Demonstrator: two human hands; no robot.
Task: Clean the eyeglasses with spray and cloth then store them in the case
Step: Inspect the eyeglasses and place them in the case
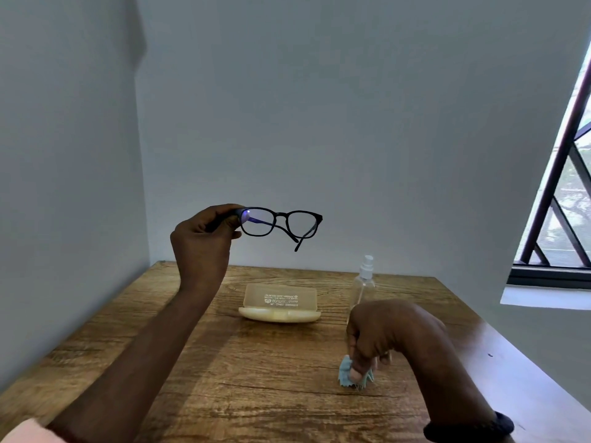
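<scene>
My left hand point(203, 241) holds black-framed eyeglasses point(281, 223) up in the air above the table, gripping them at the left temple hinge, with the temples unfolded. My right hand point(380, 334) rests low on the table, fingers closed on a crumpled light blue cloth point(346, 374). A cream glasses case point(280, 305) lies open at the middle of the table, its lid standing up behind the base. A clear spray bottle point(364, 282) with a white nozzle stands upright to the right of the case, just behind my right hand.
The wooden table point(256, 378) sits in a corner, with walls at its left and back. A barred window point(563, 199) is at the right. A dark band is on my right wrist.
</scene>
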